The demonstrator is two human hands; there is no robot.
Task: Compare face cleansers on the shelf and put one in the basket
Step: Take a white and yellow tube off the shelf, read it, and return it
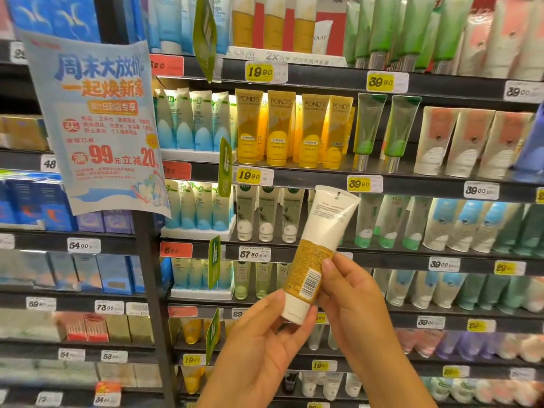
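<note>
I hold a white and gold cleanser tube (319,248) up in front of the shelves, its back label and barcode facing me, cap end down. My left hand (262,343) grips the cap end from below. My right hand (350,293) pinches the tube's lower right side beside the barcode. Behind it, yellow Pond's tubes (276,128) stand in a row on the second shelf, with green tubes (385,134) to their right. No basket is in view.
Black shelves (294,175) full of cleanser tubes with yellow and white price tags fill the view. A blue and orange promotional poster (97,122) hangs at the left on a black upright post (153,304). Boxed goods fill the left bay.
</note>
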